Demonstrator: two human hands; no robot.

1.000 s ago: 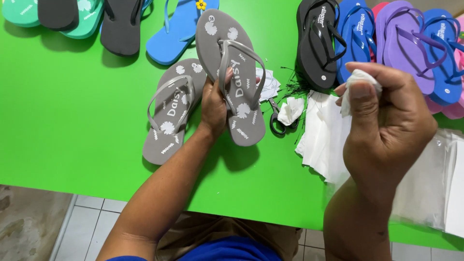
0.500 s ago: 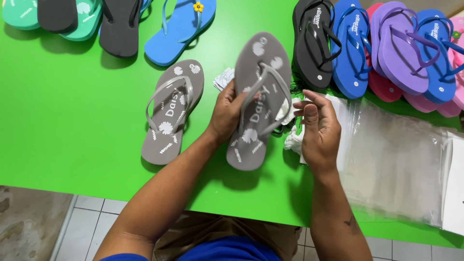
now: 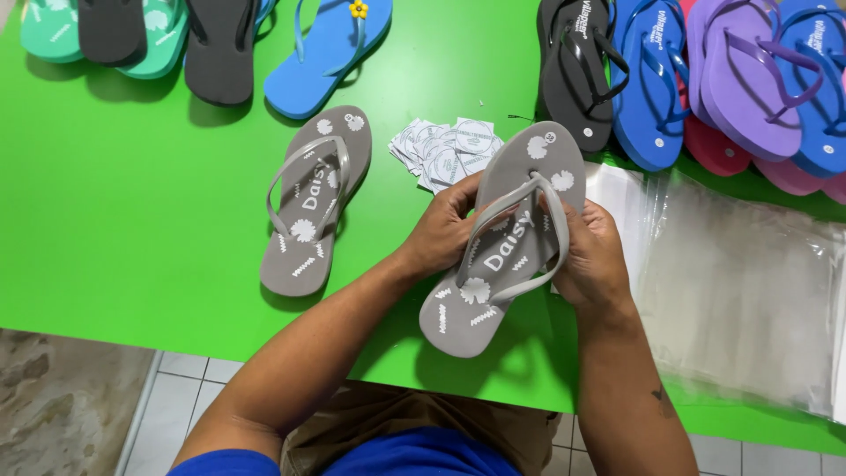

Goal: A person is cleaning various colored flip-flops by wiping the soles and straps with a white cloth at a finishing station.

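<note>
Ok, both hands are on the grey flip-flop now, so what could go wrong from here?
The grey flip-flop is gripped by the left hand and right hand with its heel past the table edge; a slip could drop it to the floor. The paper tags sit just beyond its toe and might get scattered. The clear bags beside the right hand look slippery and could slide off.

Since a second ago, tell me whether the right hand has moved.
Yes. The right hand has come down and left from above the plastic bags onto the grey sandal.
</note>
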